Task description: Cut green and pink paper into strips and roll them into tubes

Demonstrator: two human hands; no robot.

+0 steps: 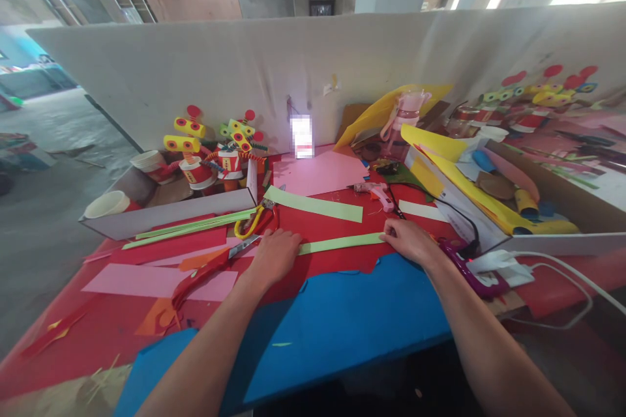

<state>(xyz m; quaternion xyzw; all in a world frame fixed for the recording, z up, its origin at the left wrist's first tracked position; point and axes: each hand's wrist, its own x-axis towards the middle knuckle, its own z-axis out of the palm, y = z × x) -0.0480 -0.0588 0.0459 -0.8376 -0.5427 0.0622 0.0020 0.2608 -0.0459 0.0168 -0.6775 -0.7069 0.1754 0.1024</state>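
Note:
A narrow light-green paper strip (342,244) stretches between my two hands, just above or on the red table covering. My left hand (278,254) is closed at its left end, with the fingertips partly hidden behind the knuckles. At the right end, my right hand (408,240) pinches the strip between thumb and fingers. A wider light-green paper strip (317,205) lies just beyond. Yellow-handled scissors (249,225) rest left of it, their blades partly covered. Beside my left forearm are red-handled scissors (200,273) on pink paper (127,280).
Blue sheet material (352,313) covers the near edge. A pink glue gun (376,194) and a purple power strip (474,267) with cables lie to the right. Open boxes flank the work area: one with paper-cup figures (195,169), one with yellow paper (469,189). A lit phone (301,137) stands behind.

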